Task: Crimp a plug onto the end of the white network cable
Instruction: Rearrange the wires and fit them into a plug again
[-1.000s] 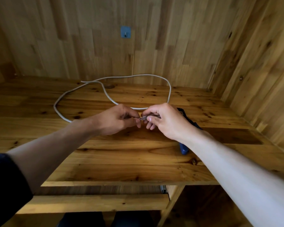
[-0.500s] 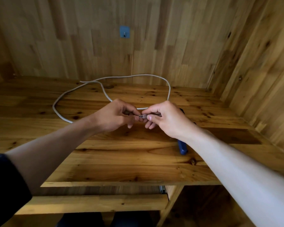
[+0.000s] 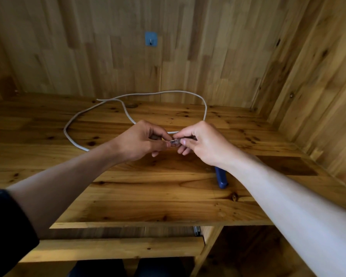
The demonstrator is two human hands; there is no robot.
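The white network cable (image 3: 100, 105) lies in a wide loop on the wooden desk (image 3: 148, 196). My left hand (image 3: 142, 139) pinches the cable's end just above the desk's middle. A small clear plug (image 3: 174, 142) sits between the two hands, pinched by the thumb and fingers of my right hand (image 3: 202, 142). The cable end meets the plug, but my fingers hide whether the wires are inside it. A blue-handled crimping tool (image 3: 221, 177) lies on the desk, mostly hidden under my right forearm.
Wooden walls close the desk in at the back and on the right. A small blue hook (image 3: 150, 38) is fixed to the back wall. A lower wooden shelf (image 3: 112, 248) runs under the desk's front edge.
Both hands have stayed together at the same spot. The fingers have shifted slightly around the plug and cable end.
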